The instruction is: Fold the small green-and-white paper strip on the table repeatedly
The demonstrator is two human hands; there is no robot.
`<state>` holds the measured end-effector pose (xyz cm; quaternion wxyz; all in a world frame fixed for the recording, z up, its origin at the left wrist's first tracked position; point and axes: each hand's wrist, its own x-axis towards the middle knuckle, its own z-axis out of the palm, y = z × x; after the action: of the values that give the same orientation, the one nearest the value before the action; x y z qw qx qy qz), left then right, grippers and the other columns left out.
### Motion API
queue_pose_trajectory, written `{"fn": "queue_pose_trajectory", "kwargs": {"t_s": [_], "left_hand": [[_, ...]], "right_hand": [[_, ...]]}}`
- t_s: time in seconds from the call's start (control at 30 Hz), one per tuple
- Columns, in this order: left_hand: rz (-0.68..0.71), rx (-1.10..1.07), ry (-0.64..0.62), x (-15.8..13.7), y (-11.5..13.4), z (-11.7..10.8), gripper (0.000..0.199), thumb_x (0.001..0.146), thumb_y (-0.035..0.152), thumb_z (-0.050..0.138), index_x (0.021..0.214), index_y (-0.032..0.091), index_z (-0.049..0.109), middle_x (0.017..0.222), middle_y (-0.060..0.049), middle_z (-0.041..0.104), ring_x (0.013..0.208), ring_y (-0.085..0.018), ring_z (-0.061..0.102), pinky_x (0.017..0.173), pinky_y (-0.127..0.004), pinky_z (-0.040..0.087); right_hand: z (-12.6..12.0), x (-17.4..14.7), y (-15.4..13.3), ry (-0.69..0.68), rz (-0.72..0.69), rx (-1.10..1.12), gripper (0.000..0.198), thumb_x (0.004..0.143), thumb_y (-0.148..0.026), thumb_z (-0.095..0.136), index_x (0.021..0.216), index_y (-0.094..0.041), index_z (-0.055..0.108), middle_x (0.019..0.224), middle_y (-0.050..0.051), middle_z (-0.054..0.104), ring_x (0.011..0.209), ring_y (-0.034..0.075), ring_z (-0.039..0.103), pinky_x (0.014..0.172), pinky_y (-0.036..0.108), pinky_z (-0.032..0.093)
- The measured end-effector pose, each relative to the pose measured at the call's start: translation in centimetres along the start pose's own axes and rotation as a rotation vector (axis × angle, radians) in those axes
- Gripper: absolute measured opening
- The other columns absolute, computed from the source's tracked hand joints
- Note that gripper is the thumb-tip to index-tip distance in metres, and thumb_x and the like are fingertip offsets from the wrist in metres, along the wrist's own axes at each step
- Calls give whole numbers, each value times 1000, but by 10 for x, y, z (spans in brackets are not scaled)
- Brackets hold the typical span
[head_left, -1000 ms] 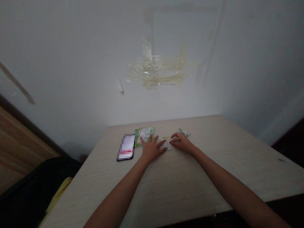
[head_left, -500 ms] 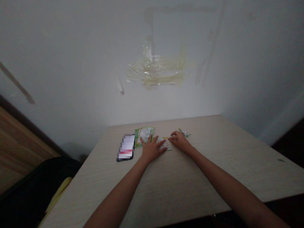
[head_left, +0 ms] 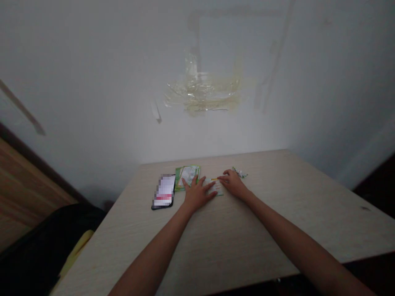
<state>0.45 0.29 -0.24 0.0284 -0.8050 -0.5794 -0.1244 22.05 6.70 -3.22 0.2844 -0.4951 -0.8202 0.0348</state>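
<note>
My left hand (head_left: 196, 196) lies with fingers spread over a small pale printed paper (head_left: 219, 192), which has a green lower edge and a yellow strip (head_left: 214, 179) along its top. Thumb and index finger of that hand press the paper to the table. My right hand (head_left: 234, 184) pinches the upper right edge of the paper, at the end of the yellow strip. Under the left fingertips, a green packet (head_left: 189, 172) with a white printed panel is partly covered. A crumpled white and green wrapper (head_left: 242, 173) lies just beyond my right hand.
A phone (head_left: 163, 191) with a lit, blurred screen lies left of the green packet. The pale wooden table (head_left: 234, 242) meets a wall (head_left: 123, 82) with clear tape (head_left: 203, 92) on it. Dark and yellow cloth (head_left: 75, 250) sits beyond the table's left edge.
The right fingertips have shifted slightly left along the paper's top edge, and the yellow strip looks narrower. My left hand stays in place.
</note>
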Motion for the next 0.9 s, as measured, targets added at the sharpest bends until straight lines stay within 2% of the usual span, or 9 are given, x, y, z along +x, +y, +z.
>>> {"fn": "queue_pose_trajectory", "kwargs": {"t_s": [0.43, 0.67, 0.9], "left_hand": [[11, 16, 33, -2, 0, 1, 51, 87, 73, 39, 134, 57, 48, 151, 0, 46, 144, -39, 27, 102, -82, -8], [8, -7, 33, -2, 0, 2, 51, 86, 71, 42, 133, 53, 52, 150, -1, 47, 143, -39, 29, 103, -82, -7], [9, 9, 60, -2, -2, 4, 49, 88, 68, 44, 132, 49, 54, 149, 0, 49, 142, -38, 30, 105, -82, -5]], "right_hand": [[1, -7, -1, 9, -35, -5, 29, 91, -26, 59, 118, -24, 71, 116, 12, 59, 111, 24, 53, 100, 44, 41], [-2, -13, 5, 51, -139, 128, 22, 86, -26, 66, 106, -26, 76, 117, 12, 62, 113, 26, 55, 101, 49, 42], [-12, -17, -1, 27, -207, 198, 17, 84, -28, 70, 99, -26, 78, 116, 10, 63, 114, 26, 56, 102, 46, 42]]}}
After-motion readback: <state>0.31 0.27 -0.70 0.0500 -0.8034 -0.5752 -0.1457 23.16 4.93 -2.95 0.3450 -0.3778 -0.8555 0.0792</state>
